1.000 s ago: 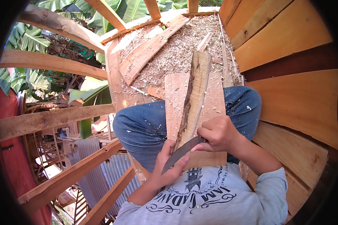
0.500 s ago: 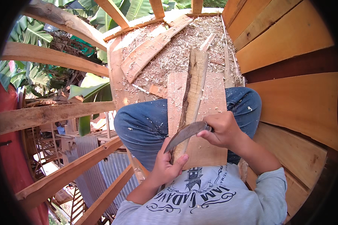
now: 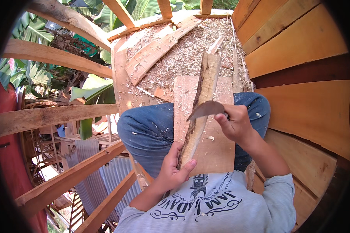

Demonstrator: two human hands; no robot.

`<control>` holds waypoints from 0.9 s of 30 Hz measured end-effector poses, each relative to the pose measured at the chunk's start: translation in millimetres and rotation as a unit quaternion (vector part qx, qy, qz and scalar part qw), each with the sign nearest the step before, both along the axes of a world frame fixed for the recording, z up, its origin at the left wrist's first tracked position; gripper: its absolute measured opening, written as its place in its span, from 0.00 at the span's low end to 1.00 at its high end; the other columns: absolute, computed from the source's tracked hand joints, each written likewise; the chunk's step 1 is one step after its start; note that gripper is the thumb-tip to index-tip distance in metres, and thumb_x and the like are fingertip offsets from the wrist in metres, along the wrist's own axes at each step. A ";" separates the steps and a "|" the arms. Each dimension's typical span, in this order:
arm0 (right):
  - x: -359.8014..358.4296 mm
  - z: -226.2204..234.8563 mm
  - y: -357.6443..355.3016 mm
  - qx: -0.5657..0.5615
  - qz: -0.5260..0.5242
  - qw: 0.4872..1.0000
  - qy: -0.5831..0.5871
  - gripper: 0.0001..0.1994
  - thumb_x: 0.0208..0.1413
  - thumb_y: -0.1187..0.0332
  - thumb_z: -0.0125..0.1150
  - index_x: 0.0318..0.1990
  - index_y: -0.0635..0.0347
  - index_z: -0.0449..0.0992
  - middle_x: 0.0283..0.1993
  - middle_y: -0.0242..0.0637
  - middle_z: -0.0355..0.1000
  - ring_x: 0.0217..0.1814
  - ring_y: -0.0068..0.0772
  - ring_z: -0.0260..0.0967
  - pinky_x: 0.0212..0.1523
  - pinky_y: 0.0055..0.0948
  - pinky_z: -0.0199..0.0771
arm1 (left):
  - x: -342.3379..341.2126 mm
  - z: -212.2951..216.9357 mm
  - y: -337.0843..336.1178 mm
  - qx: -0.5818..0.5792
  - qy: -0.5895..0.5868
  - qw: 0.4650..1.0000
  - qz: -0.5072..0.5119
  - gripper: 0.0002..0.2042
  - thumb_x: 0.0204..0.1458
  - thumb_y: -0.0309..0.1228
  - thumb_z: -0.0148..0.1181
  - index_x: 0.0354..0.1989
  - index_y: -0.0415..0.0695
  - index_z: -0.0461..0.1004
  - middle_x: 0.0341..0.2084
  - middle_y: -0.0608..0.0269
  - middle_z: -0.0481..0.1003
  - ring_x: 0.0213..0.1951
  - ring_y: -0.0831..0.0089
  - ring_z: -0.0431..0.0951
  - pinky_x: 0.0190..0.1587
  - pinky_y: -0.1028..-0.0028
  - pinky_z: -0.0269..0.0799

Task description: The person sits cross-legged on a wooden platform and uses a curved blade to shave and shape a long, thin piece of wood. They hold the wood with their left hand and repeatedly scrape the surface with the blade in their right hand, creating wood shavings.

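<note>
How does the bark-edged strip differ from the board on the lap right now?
The strip is long and narrow; the board is broad. The strip has dark bark along its left edge; the board shows none. The strip slants, held by the left hand; the board lies on the lap. Both are wood.

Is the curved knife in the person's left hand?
No, the right hand holds the knife, while the left hand holds the wood strip.
</note>
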State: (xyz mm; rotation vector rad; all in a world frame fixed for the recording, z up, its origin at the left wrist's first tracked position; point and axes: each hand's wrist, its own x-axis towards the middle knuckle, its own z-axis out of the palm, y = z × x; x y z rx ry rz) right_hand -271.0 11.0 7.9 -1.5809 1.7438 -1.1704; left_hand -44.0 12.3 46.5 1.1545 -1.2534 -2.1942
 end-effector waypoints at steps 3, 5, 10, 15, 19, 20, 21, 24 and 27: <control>-0.3 11.5 -2.9 -0.038 0.142 0.981 0.126 0.26 0.50 0.49 0.59 0.15 0.62 0.64 0.12 0.41 0.63 0.15 0.43 0.65 0.16 0.31 0.62 | 3.8 5.4 2.1 -0.030 -0.012 0.999 -0.017 0.13 0.54 0.26 0.54 0.45 0.39 0.58 0.20 0.70 0.65 0.15 0.89 0.62 0.16 0.85 0.57; -2.4 11.5 -2.4 -0.017 0.119 0.989 0.089 0.26 0.51 0.48 0.58 0.15 0.62 0.64 0.12 0.42 0.62 0.15 0.43 0.65 0.16 0.31 0.62 | -1.3 2.1 -0.4 -0.009 -0.009 1.000 0.002 0.14 0.54 0.27 0.55 0.45 0.39 0.58 0.20 0.70 0.65 0.14 0.88 0.63 0.15 0.85 0.57; 2.2 16.3 -3.5 -0.020 0.151 0.983 0.098 0.27 0.52 0.47 0.56 0.15 0.64 0.66 0.12 0.44 0.62 0.14 0.44 0.66 0.15 0.32 0.61 | 2.1 0.4 3.2 0.002 -0.024 1.000 -0.005 0.14 0.54 0.26 0.54 0.45 0.39 0.59 0.22 0.69 0.65 0.15 0.88 0.62 0.16 0.85 0.57; -23.7 -1.2 -18.8 0.015 -0.005 0.998 0.054 0.24 0.47 0.47 0.60 0.15 0.59 0.67 0.11 0.38 0.61 0.13 0.40 0.65 0.15 0.31 0.62 | -3.1 0.1 -2.5 0.004 -0.005 1.000 0.006 0.14 0.54 0.26 0.55 0.45 0.39 0.59 0.22 0.69 0.65 0.15 0.88 0.64 0.16 0.85 0.58; 3.5 21.3 -3.5 -0.040 0.255 0.950 0.177 0.25 0.50 0.49 0.59 0.15 0.61 0.67 0.13 0.43 0.63 0.15 0.42 0.67 0.16 0.32 0.62 | 5.2 0.6 -0.3 -0.051 -0.007 0.998 -0.038 0.14 0.54 0.25 0.54 0.45 0.38 0.59 0.21 0.69 0.65 0.15 0.88 0.62 0.16 0.85 0.57; -8.5 12.8 -11.6 -0.025 0.176 0.972 0.152 0.24 0.49 0.48 0.60 0.15 0.60 0.67 0.13 0.42 0.63 0.15 0.42 0.66 0.16 0.32 0.62 | 2.7 -0.2 -2.0 -0.038 -0.007 0.999 -0.024 0.14 0.54 0.25 0.54 0.45 0.38 0.59 0.21 0.69 0.65 0.15 0.88 0.62 0.16 0.85 0.57; -27.8 -2.8 -21.1 -0.006 0.097 0.987 0.124 0.24 0.48 0.48 0.61 0.16 0.59 0.67 0.13 0.40 0.63 0.15 0.41 0.66 0.15 0.32 0.63 | 0.2 -0.6 -1.2 -0.020 -0.007 1.000 -0.010 0.14 0.54 0.25 0.54 0.45 0.38 0.59 0.21 0.69 0.66 0.15 0.88 0.62 0.16 0.85 0.57; -21.3 1.4 -21.2 0.001 0.064 0.995 0.078 0.23 0.48 0.48 0.61 0.17 0.60 0.69 0.13 0.39 0.63 0.14 0.41 0.66 0.15 0.33 0.63 | -3.0 -0.4 -5.0 0.012 -0.003 1.000 0.007 0.14 0.54 0.26 0.54 0.45 0.38 0.59 0.22 0.68 0.66 0.14 0.88 0.62 0.16 0.85 0.57; 3.1 16.1 -5.7 -0.041 0.261 0.951 0.162 0.23 0.52 0.50 0.58 0.19 0.62 0.70 0.13 0.43 0.63 0.15 0.43 0.66 0.16 0.32 0.62 | 0.9 2.4 -3.2 0.013 0.007 1.000 0.007 0.14 0.54 0.26 0.54 0.45 0.39 0.59 0.23 0.67 0.66 0.15 0.88 0.62 0.16 0.85 0.57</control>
